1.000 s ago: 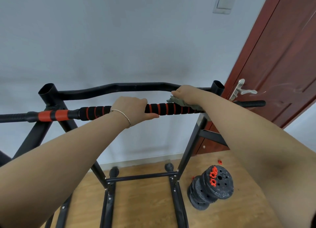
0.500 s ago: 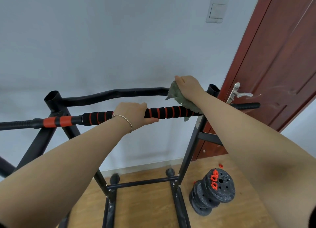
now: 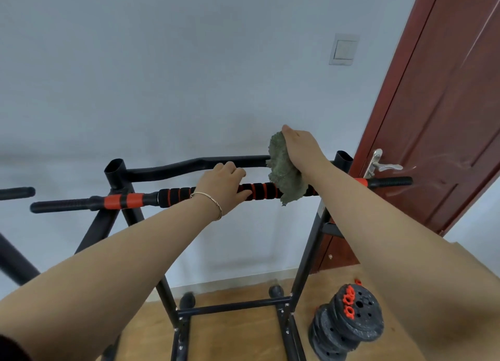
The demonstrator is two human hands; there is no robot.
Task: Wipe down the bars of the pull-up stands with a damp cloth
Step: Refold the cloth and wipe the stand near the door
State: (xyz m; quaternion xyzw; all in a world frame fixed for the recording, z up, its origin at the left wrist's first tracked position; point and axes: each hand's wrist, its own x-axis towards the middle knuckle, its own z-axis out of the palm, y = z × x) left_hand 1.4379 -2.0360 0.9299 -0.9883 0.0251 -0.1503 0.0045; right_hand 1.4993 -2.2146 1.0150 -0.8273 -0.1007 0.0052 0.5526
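A black pull-up stand stands before me. Its front bar (image 3: 173,195) has black and red foam grips. A curved black rear bar (image 3: 189,165) runs behind it. My left hand (image 3: 224,183), with a thin bracelet on the wrist, grips the front bar near its middle. My right hand (image 3: 300,147) holds a grey-green cloth (image 3: 284,171) raised above the bars at their right end. The cloth hangs down over the rear bar's right end and touches the front bar.
A red-brown door (image 3: 438,111) with a metal handle (image 3: 378,163) stands close on the right. Black weight plates (image 3: 349,322) with red collars lie on the wooden floor at lower right. A wall switch (image 3: 343,49) is above. Another black bar end (image 3: 16,193) shows at far left.
My right hand has lifted the cloth up off the front bar to the rear bar's right end. My left hand keeps its place on the front bar. The view has tilted down.
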